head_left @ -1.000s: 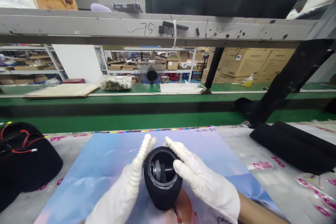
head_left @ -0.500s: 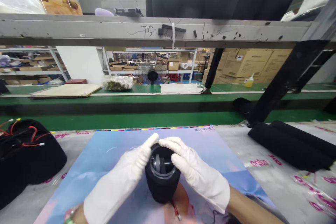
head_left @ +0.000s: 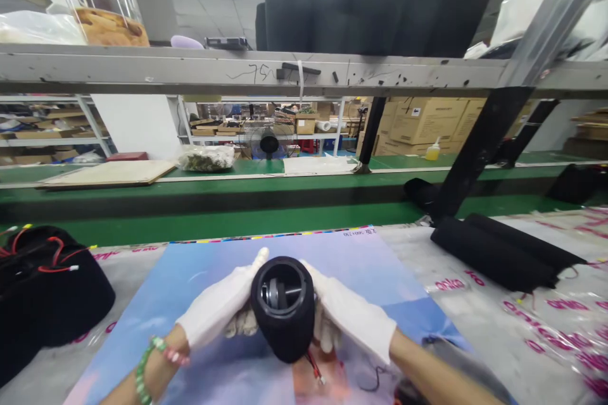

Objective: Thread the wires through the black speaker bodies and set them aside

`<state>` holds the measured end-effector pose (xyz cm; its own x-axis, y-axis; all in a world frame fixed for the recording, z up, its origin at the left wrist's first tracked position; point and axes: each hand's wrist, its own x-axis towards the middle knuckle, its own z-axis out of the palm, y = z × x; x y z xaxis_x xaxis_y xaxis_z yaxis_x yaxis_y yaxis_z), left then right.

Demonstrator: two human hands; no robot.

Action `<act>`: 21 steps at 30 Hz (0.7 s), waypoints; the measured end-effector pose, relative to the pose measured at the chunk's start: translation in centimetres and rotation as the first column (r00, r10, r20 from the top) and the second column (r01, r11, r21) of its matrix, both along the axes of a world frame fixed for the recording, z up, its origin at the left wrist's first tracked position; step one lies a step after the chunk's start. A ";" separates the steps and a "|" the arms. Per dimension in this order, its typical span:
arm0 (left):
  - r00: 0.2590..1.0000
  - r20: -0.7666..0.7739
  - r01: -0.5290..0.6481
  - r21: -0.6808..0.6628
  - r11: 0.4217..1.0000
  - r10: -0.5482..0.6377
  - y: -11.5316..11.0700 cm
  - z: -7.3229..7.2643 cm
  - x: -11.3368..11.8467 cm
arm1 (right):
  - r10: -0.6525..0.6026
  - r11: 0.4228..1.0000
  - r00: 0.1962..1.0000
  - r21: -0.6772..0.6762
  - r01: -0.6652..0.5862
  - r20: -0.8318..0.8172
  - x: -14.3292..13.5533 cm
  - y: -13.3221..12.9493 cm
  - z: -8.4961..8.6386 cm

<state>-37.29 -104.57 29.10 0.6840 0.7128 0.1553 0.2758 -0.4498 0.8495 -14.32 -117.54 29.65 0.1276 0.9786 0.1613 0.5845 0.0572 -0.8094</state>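
A black, cloth-covered speaker shell (head_left: 285,335) stands tilted in front of me, its round open end facing up toward me. Inside the opening a clear ring and a shiny round part show. Red and black wires with a small white plug trail from its lower right side. My left hand (head_left: 237,304), in a white glove, presses the shell's left side, fingers curling underneath. On the right side my right hand (head_left: 339,304), also gloved, holds it the same way, with its fingertips partly hidden behind the shell.
A printed blue-pink sheet (head_left: 199,285) lies under the shell. Black cloth-covered pieces with red wires (head_left: 61,291) sit at left; more black rolls (head_left: 494,253) lie at right on plastic film. A shelf beam (head_left: 190,69) crosses above, with a slanted black post (head_left: 475,158) on the right.
Both hands have slid from the shell's top rim down to its sides, uncovering the opening. The view has shifted slightly, and the left bracelet now shows.
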 end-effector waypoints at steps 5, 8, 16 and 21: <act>0.994 -0.103 -0.043 0.017 0.999 0.045 -2.0 0.8 2.0 | -0.105 0.992 0.973 -0.090 0.088 -0.204 -1.2 -1.0 0.4; 1.000 0.006 -0.025 0.109 0.994 0.025 -3.3 0.3 3.3 | 0.003 0.979 0.978 0.198 0.039 -0.207 -1.5 -0.9 -0.4; 0.994 0.028 -0.110 0.250 0.962 0.106 -2.5 -5.1 3.2 | -0.028 0.948 0.992 0.318 -0.012 0.121 -2.7 -0.6 -2.9; 0.996 0.048 0.068 0.031 0.997 -0.070 -2.3 -6.4 2.4 | -0.012 0.964 0.983 0.265 -0.038 0.183 -1.3 -2.2 -4.1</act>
